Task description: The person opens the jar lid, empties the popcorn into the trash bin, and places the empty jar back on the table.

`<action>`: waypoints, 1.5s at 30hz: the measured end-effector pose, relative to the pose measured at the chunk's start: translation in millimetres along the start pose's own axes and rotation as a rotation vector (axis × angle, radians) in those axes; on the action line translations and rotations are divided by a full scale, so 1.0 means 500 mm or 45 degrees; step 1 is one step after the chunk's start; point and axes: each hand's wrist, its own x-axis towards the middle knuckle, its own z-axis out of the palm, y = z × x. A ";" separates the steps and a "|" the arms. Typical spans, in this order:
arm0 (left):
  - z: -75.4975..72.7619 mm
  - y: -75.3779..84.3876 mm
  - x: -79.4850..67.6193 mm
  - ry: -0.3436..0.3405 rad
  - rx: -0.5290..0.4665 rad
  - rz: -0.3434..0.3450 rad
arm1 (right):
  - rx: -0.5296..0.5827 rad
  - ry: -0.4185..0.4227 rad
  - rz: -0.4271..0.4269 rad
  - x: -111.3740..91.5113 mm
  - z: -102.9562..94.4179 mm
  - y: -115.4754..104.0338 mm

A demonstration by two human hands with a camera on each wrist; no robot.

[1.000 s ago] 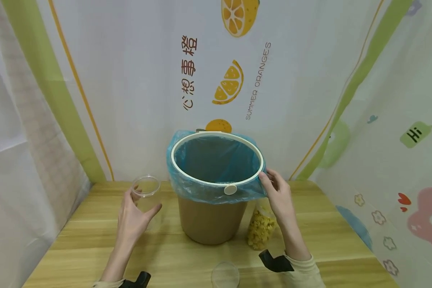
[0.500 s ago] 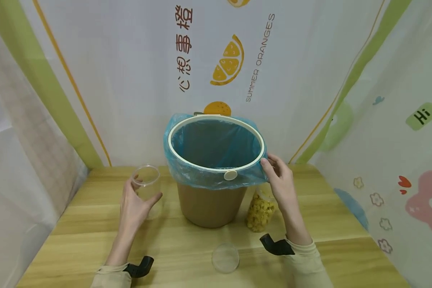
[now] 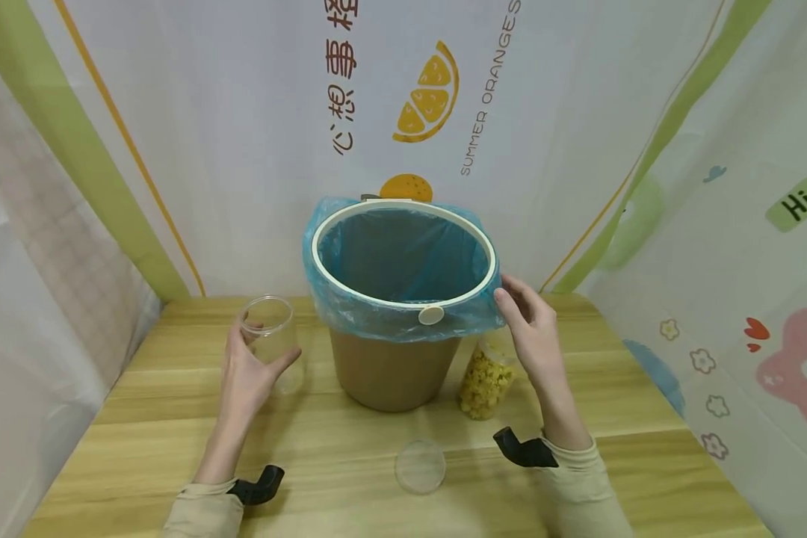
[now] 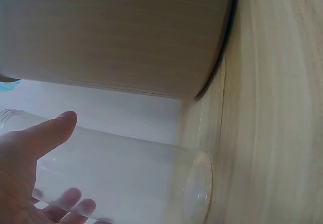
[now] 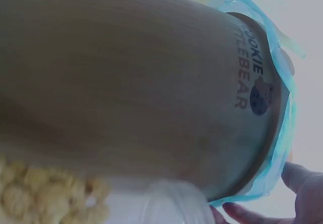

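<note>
A brown trash can [image 3: 393,373] with a cream oval rim stands at the back middle of the table. A thin blue trash bag [image 3: 376,320] lines it and folds over the outside. My right hand [image 3: 534,321] pinches the bag's edge at the can's right side, thumb toward the rim. On the left, my left hand [image 3: 247,370] curls round a clear, lidless plastic jar [image 3: 272,336]. In the left wrist view the thumb lies in front of the jar [image 4: 126,168], and fingers show through its wall. The jar looks empty, its base near the tabletop.
A clear jar of yellow popcorn-like pieces [image 3: 486,385] stands right of the can, below my right forearm. A round clear lid [image 3: 420,467] lies on the wooden table [image 3: 336,501] in front. Curtains [image 3: 262,187] enclose the back and sides.
The head view has tilted down, so everything sits higher in it. My right thumb has shifted slightly outward from the rim with the bag's edge. My left hand stays at the jar.
</note>
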 end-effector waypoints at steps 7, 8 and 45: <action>-0.005 0.003 0.002 0.011 0.040 -0.011 | -0.129 -0.023 -0.103 -0.008 -0.034 0.023; -0.006 0.005 0.001 0.014 0.042 -0.014 | -0.155 -0.040 -0.117 -0.009 -0.039 0.027; -0.010 0.103 -0.029 0.369 -0.039 0.799 | -0.779 -0.403 -0.082 -0.032 -0.080 0.055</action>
